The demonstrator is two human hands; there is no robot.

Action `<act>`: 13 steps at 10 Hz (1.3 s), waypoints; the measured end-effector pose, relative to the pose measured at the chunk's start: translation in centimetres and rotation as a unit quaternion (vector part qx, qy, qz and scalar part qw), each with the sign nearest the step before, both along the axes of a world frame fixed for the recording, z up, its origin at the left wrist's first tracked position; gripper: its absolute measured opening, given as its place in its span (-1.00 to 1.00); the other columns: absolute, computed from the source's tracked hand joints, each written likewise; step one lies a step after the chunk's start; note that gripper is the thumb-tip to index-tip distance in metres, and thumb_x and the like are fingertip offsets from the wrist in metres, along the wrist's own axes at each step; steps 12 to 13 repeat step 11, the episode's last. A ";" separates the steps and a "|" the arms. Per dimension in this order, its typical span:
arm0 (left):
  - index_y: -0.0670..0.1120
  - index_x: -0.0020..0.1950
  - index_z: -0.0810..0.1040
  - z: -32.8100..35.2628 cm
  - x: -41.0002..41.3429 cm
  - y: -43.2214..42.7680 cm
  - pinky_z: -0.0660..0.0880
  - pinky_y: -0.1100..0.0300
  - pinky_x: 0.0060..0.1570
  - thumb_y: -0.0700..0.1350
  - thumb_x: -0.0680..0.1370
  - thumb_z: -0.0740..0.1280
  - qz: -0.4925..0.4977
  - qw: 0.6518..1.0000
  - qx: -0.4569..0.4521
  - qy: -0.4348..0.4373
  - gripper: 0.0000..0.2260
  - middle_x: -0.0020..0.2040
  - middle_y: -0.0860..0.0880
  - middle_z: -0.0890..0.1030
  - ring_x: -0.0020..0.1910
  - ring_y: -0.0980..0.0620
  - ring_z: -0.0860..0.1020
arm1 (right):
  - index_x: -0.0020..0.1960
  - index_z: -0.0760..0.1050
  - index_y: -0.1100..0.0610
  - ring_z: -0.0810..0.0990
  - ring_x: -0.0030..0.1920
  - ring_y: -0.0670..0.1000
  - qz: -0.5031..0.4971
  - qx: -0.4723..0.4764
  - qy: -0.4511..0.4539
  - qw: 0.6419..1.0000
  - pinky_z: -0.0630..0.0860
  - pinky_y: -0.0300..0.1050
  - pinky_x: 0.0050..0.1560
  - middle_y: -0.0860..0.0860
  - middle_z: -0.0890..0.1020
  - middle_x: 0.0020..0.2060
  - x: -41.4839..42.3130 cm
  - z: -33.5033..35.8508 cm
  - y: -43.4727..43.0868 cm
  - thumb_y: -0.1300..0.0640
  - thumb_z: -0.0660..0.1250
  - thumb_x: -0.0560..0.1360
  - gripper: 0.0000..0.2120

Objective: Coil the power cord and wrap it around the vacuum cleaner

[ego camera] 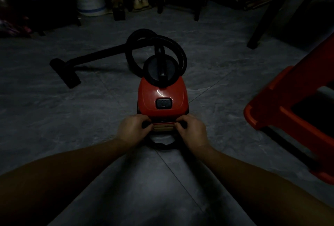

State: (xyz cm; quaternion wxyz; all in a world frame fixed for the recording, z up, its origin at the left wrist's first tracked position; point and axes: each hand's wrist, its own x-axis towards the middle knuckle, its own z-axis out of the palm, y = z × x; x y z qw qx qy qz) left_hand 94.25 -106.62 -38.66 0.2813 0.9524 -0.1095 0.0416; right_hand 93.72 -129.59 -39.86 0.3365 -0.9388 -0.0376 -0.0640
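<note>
- One red plastic canister vacuum cleaner [161, 97] stands on the grey tiled floor [72, 117], in the middle of the view, with its rear end toward the person.
- One thin black power cord [161, 144] is there: it passes along the rear end of the vacuum cleaner, and one loop of it lies on the floor just below, between the two wrists.
- Two bare hands are at that rear end, the left hand [131, 129] at the left corner and the right hand [192, 129] at the right corner. The grip of each is curled, fingers and thumb pinching the power cord.
- One black ribbed hose [181, 52] makes two loops over the front of the vacuum cleaner.
- One black tube with one floor nozzle [66, 73] lies on the floor to the left.
- One red plastic stool [289, 108] stands at the right edge, well apart from the vacuum cleaner.
- One white bucket [90, 3] is far back on the left, in the dark.
</note>
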 end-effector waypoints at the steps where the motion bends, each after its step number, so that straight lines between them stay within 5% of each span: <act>1: -0.07 0.01 0.68 -0.1 -0.1 0.1 0.57 0.11 -0.08 -0.06 0.48 0.46 0.010 1.000 0.001 -0.001 -0.85 -0.05 -0.04 0.70 -0.11 0.00 0.64 | 0.06 0.64 0.07 0.56 -0.06 -0.10 -0.014 0.005 0.008 1.000 0.39 -0.32 -0.07 -0.04 0.64 -0.04 -0.2 0.0 0.2 0.06 0.41 0.52 -0.85; 6: -0.03 -0.03 0.70 0.3 0.2 0.1 0.52 0.18 -0.14 -0.03 0.49 0.45 0.008 0.999 0.016 0.027 -0.88 -0.08 0.00 0.71 -0.13 0.05 0.64 | 0.03 0.66 0.07 0.52 -0.13 -0.13 -0.024 0.006 0.030 0.999 0.29 -0.45 -0.19 -0.03 0.65 -0.06 0.0 0.5 0.1 0.04 0.42 0.51 -0.85; 9: -0.10 -0.01 0.66 0.2 -0.3 0.1 0.53 0.12 -0.18 0.00 0.52 0.37 -0.004 0.999 0.040 0.022 -0.80 -0.08 -0.07 0.68 -0.14 -0.06 0.64 | 0.11 0.61 0.11 0.57 0.01 0.00 -0.004 -0.003 0.027 1.000 0.42 -0.23 -0.02 0.03 0.62 0.01 -0.7 0.4 0.2 0.08 0.37 0.54 -0.81; 11: -0.16 0.39 0.47 0.1 -4.4 -0.2 0.50 -0.06 0.20 0.01 0.56 0.31 0.030 0.996 0.078 0.029 -0.55 0.28 -0.19 0.55 0.21 -0.20 0.54 | 0.37 0.45 0.18 0.49 0.27 0.10 0.015 0.022 0.075 0.997 0.35 -0.17 0.22 0.13 0.56 0.25 -4.6 1.7 1.3 0.08 0.36 0.53 -0.56; 13: -0.16 0.39 0.47 0.1 -4.4 -0.2 0.50 -0.06 0.20 0.01 0.56 0.31 0.030 0.996 0.078 0.029 -0.55 0.28 -0.19 0.55 0.21 -0.20 0.54 | 0.37 0.45 0.18 0.49 0.27 0.10 0.015 0.022 0.075 0.997 0.35 -0.17 0.22 0.13 0.56 0.25 -4.6 1.7 1.3 0.08 0.36 0.53 -0.56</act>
